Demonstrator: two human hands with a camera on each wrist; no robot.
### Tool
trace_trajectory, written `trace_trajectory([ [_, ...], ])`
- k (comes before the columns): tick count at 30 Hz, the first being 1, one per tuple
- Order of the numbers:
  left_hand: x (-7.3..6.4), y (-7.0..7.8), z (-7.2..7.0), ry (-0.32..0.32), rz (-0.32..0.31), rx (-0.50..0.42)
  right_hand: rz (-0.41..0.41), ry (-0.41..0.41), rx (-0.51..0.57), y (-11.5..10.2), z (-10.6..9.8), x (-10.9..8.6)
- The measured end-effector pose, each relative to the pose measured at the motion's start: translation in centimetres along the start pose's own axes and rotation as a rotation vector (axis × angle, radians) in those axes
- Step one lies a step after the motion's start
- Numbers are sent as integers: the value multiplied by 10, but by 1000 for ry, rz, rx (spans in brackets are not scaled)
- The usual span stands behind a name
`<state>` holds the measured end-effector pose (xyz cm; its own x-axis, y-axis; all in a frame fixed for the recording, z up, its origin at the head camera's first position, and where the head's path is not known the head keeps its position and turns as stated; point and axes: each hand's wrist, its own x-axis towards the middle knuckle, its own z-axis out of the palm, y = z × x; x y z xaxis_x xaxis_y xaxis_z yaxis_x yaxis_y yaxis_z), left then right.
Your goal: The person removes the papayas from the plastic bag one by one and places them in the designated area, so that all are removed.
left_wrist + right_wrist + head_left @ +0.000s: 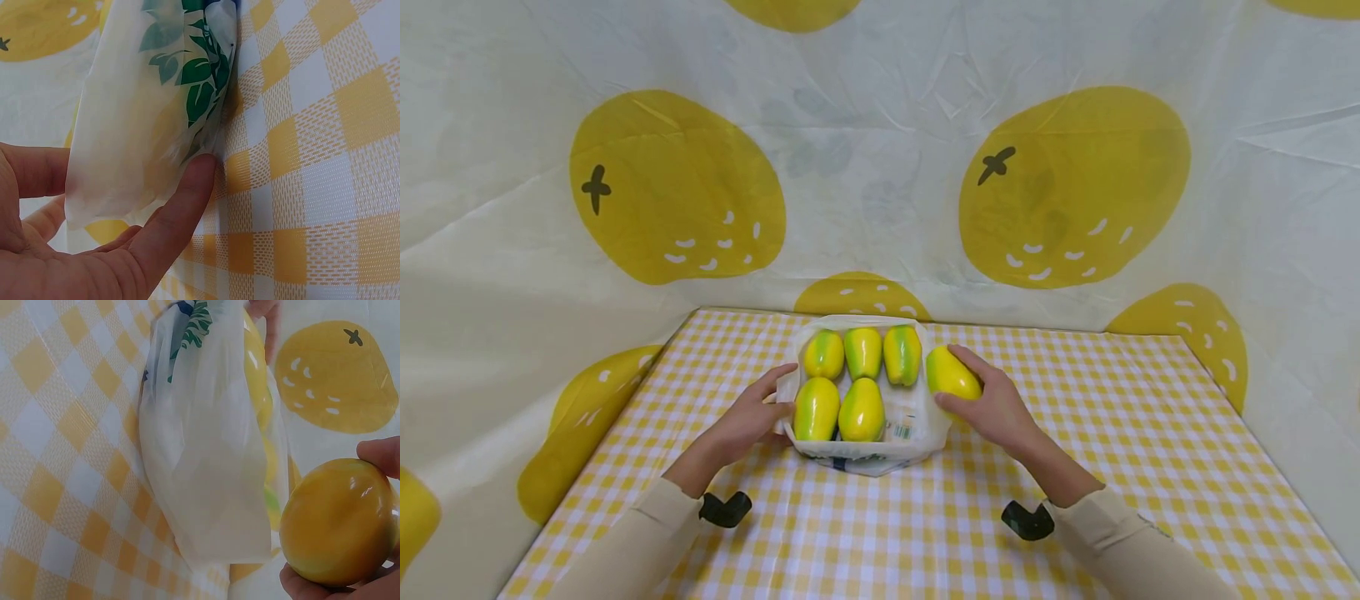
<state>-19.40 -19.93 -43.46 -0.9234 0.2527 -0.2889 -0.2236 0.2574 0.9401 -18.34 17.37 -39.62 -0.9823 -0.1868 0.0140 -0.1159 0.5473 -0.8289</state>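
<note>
head view: five fruits (862, 410) occupy the bag (880, 450) on checked cloth (865, 533).

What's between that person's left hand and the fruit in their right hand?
The whitish bag holding five yellow-green fruits lies between the left hand and the held fruit, as the head view shows.

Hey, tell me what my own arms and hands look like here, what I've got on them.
Your left sleeve and right sleeve are plain-looking beige, both ending short of the hands. A small dark, angular piece sits beside the left cuff, and a similar one beside the right. Your left hand and right hand are gloveless. No cables show.
</note>
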Motion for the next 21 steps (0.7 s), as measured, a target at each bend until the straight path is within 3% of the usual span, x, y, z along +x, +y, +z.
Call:
trace_trajectory([
  [21, 0, 0, 1, 8, 4, 31, 11, 31, 24, 13, -24, -2],
])
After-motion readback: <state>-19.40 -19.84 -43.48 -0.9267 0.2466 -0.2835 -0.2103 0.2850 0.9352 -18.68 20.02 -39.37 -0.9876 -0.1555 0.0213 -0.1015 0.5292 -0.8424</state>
